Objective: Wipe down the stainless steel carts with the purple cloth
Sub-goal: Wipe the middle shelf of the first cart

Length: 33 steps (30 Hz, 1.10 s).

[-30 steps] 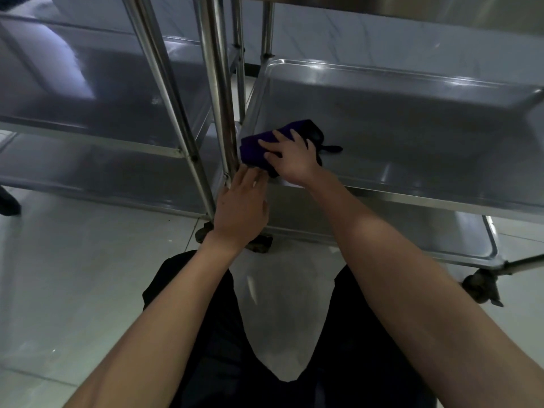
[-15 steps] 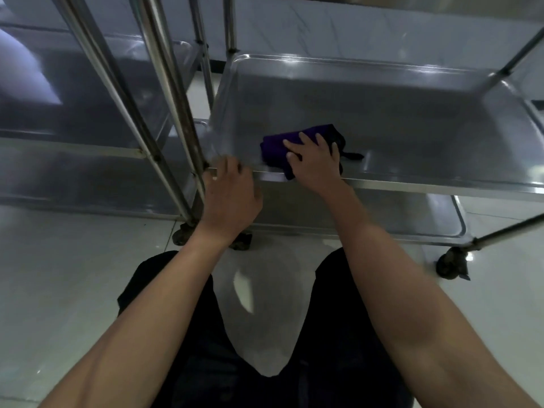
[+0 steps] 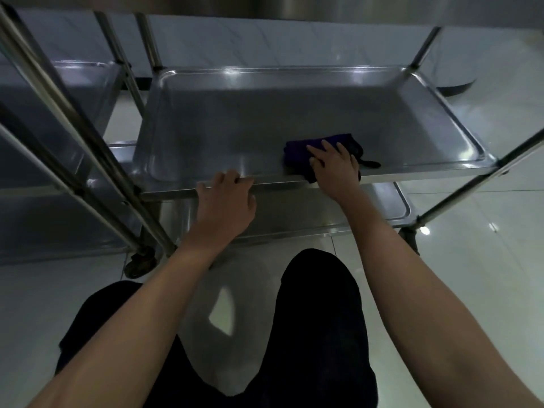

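two carts [image 3: 265,119], one cloth [image 3: 297,151], two hands [image 3: 335,169].

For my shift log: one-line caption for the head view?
Right hand presses purple cloth flat on cart shelf; left hand grips its front rim.

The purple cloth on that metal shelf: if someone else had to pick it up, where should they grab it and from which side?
Probably from above, at the cloth's bare left edge. It lies bunched flat on the shelf near the front rim, so fingers can pinch a raised fold there. The right hand presses flat over its right part, and a dark strap sticks out right of that.
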Motion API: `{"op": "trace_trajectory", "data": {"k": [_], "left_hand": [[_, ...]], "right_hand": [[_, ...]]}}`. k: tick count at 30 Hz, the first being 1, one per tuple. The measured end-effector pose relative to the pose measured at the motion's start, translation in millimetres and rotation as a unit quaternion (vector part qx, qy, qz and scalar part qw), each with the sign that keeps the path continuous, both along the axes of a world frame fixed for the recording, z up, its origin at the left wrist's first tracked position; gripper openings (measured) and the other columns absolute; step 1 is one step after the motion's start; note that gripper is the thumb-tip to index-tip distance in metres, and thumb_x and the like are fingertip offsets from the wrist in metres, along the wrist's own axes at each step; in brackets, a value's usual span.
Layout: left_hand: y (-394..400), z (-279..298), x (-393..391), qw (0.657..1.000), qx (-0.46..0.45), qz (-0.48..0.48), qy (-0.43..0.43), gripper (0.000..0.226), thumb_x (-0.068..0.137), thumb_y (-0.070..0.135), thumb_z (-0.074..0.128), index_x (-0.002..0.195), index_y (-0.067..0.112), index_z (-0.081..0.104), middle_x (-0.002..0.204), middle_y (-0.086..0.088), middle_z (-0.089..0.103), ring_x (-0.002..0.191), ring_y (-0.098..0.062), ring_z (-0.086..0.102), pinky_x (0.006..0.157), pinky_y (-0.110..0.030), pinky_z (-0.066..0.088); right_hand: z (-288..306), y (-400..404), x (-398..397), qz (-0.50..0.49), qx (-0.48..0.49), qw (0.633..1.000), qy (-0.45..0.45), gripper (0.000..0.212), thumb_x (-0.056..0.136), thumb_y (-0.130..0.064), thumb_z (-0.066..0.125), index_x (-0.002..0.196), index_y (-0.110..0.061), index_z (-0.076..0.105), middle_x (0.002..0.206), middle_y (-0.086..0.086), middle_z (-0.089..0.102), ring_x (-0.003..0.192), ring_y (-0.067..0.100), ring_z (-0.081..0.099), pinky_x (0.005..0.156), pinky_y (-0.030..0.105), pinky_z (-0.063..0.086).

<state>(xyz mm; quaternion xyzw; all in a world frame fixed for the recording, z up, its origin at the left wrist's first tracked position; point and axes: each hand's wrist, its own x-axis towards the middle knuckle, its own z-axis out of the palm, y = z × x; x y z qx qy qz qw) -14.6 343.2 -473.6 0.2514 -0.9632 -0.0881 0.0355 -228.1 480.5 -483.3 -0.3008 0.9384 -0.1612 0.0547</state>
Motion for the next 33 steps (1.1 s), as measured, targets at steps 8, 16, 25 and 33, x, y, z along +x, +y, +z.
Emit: {"op": "trace_trajectory", "data": {"k": [8,16,25,33], "left_hand": [[-5.4,-14.3,4.8,1.000,-0.025,0.000,0.016,0.046,0.095,0.040,0.050,0.139,0.028,0.050,0.139,0.001,0.050,0.129,-0.024,0.046,0.107,-0.061,0.033],[-23.7,-13.1,19.1,0.998,0.011,-0.026,0.060,0.049,0.096,0.045,0.053,0.142,0.029,0.052,0.147,0.007,0.049,0.135,-0.016,0.045,0.112,-0.051,0.033],[-84.8,-4.5,72.4,0.993,-0.041,0.100,0.047,0.035,0.098,0.039,0.045,0.117,0.022,0.069,0.118,-0.006,0.063,0.114,-0.031,0.055,0.093,-0.047,0.049],[-84.3,-18.9,85.5,0.995,-0.052,0.076,0.040,0.048,0.096,0.042,0.051,0.140,0.024,0.056,0.132,-0.003,0.058,0.121,-0.029,0.050,0.102,-0.043,0.044]], "right_hand": [[-4.4,-18.6,1.4,0.000,0.018,1.000,-0.017,0.045,0.106,-0.041,0.032,0.151,-0.043,0.034,0.164,-0.009,0.023,0.153,0.024,0.009,0.121,0.053,0.007],[-3.2,-55.0,19.5,0.044,0.036,0.998,-0.029,0.045,0.107,-0.042,0.031,0.152,-0.044,0.033,0.165,-0.010,0.019,0.153,0.025,0.005,0.120,0.055,0.006],[-4.6,-122.1,49.5,0.134,0.043,0.990,-0.018,0.045,0.106,-0.043,0.030,0.151,-0.043,0.034,0.165,-0.010,0.020,0.153,0.025,0.007,0.120,0.056,0.006],[-5.1,-186.9,89.5,0.216,0.054,0.975,-0.004,0.046,0.106,-0.043,0.028,0.152,-0.044,0.032,0.165,-0.008,0.020,0.152,0.028,0.009,0.119,0.057,0.009]]}}
